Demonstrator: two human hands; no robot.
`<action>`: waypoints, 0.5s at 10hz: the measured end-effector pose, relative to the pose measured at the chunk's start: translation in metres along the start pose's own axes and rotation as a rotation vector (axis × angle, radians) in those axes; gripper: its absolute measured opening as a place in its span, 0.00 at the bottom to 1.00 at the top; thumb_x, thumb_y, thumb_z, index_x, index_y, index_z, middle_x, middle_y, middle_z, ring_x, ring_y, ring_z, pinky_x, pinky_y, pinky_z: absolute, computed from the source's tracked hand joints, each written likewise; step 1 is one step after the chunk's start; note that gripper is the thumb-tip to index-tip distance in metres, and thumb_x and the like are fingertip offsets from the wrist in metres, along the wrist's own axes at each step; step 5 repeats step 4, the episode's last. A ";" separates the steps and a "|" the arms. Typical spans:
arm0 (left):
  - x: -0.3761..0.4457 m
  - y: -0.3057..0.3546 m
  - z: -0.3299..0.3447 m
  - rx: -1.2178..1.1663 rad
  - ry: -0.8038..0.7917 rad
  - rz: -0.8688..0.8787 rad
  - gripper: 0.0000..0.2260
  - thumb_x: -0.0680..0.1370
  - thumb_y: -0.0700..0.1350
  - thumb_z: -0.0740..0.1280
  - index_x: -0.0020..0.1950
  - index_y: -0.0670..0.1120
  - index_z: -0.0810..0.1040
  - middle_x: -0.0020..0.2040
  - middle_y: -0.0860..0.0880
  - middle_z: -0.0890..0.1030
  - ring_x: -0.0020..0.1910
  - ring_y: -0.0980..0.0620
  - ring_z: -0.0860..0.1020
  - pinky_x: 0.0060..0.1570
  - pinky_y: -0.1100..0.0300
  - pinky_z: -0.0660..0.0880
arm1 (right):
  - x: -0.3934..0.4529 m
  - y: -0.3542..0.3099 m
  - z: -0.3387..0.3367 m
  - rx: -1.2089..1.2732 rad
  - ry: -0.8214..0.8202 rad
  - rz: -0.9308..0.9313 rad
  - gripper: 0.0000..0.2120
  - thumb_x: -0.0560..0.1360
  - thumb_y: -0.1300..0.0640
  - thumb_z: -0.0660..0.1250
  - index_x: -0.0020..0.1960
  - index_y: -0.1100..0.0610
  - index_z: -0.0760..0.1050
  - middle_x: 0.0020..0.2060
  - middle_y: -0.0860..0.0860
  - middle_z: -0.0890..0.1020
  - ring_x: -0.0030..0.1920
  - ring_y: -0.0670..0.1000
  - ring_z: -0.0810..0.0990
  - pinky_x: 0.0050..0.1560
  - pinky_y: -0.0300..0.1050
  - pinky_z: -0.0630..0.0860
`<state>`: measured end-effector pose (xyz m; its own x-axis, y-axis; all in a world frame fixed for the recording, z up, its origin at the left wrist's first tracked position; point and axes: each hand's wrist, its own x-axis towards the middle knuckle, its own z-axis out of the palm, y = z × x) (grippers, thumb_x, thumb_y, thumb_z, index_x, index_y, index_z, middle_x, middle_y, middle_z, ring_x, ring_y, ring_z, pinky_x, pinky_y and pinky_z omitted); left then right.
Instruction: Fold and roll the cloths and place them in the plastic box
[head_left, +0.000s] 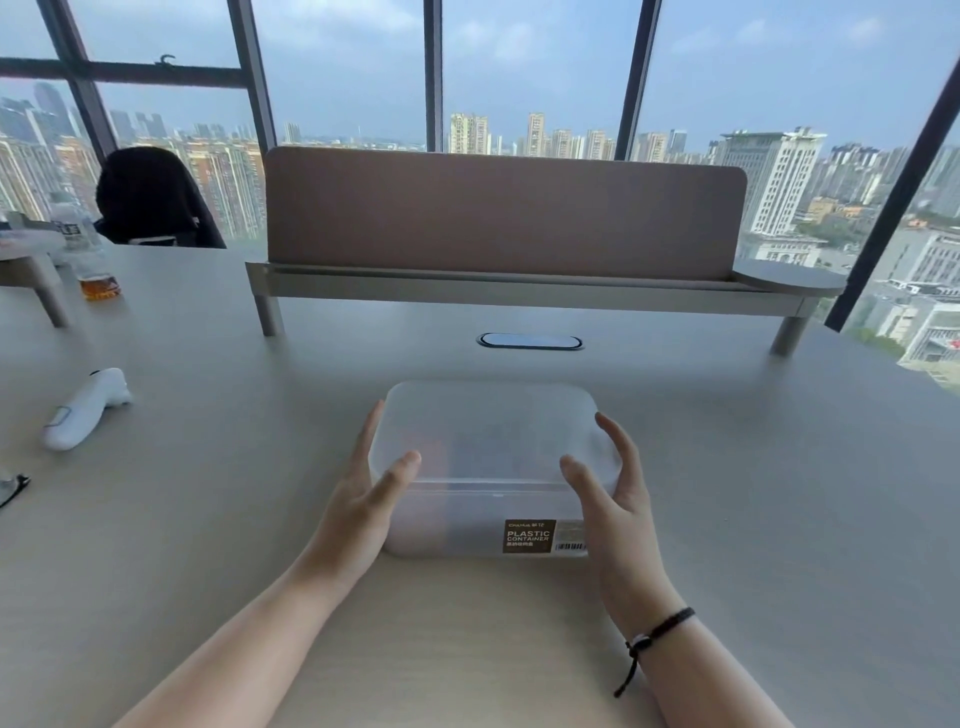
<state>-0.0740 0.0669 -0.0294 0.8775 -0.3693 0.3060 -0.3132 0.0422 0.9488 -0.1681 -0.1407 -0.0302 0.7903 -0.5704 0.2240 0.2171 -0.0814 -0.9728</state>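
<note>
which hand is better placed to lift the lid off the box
Neither clearly: left hand and right hand flank the plastic box evenly, thumbs on its lid.

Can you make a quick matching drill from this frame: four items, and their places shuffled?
Items:
1. box
2. remote
3. bottle
4. grommet

Places:
A. far left of the table, near its back edge
B. between the two hands, lid on
C. table centre, under the raised shelf
D. lying on the table, left of the box

Pairs: 1-B, 2-D, 3-A, 4-C. The left hand and right hand flank the box, fingers on its lid.
</note>
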 end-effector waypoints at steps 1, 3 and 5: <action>0.001 -0.002 -0.003 0.023 -0.003 0.005 0.36 0.70 0.64 0.65 0.78 0.61 0.59 0.73 0.60 0.72 0.71 0.63 0.68 0.76 0.49 0.60 | 0.000 -0.001 -0.002 -0.019 -0.012 0.007 0.28 0.66 0.40 0.70 0.66 0.32 0.68 0.66 0.46 0.78 0.67 0.50 0.75 0.70 0.59 0.69; -0.001 0.003 -0.004 0.002 -0.067 0.037 0.38 0.71 0.69 0.66 0.78 0.58 0.60 0.73 0.60 0.71 0.73 0.62 0.67 0.74 0.53 0.60 | -0.005 -0.006 -0.007 -0.118 -0.040 0.038 0.28 0.68 0.37 0.70 0.65 0.29 0.66 0.65 0.41 0.77 0.67 0.45 0.74 0.71 0.54 0.68; -0.002 0.006 -0.002 -0.036 -0.048 0.116 0.37 0.72 0.70 0.64 0.77 0.56 0.62 0.71 0.66 0.72 0.72 0.66 0.66 0.68 0.70 0.63 | -0.004 -0.017 -0.014 -0.135 -0.010 -0.001 0.24 0.71 0.38 0.71 0.65 0.33 0.69 0.66 0.37 0.74 0.71 0.45 0.70 0.71 0.47 0.66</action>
